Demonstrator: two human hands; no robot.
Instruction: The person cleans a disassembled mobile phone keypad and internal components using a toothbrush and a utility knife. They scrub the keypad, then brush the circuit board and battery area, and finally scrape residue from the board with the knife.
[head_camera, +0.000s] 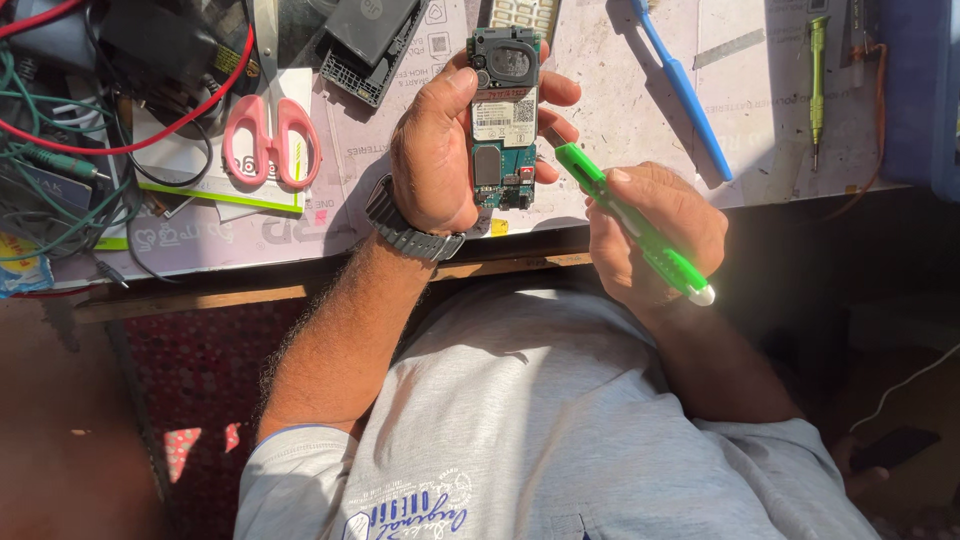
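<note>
Two hands: left (440, 150) holds white-labelled circuit board (503, 120), right (655, 235) green tool (630, 225).

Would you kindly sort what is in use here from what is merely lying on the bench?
In use: opened phone board in left hand; green screwdriver in right hand.

Lying about: pink scissors, blue tool, small green screwdriver, black cover, tangled wires.

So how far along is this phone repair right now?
Done: the phone is opened, its circuit board bare, and a black cover lies apart on the bench. In hand: the left hand holds the phone upright while the right hand grips a green tool, tip close to the board's lower edge. Left: the board is uncovered, so closing up isn't done.
</note>
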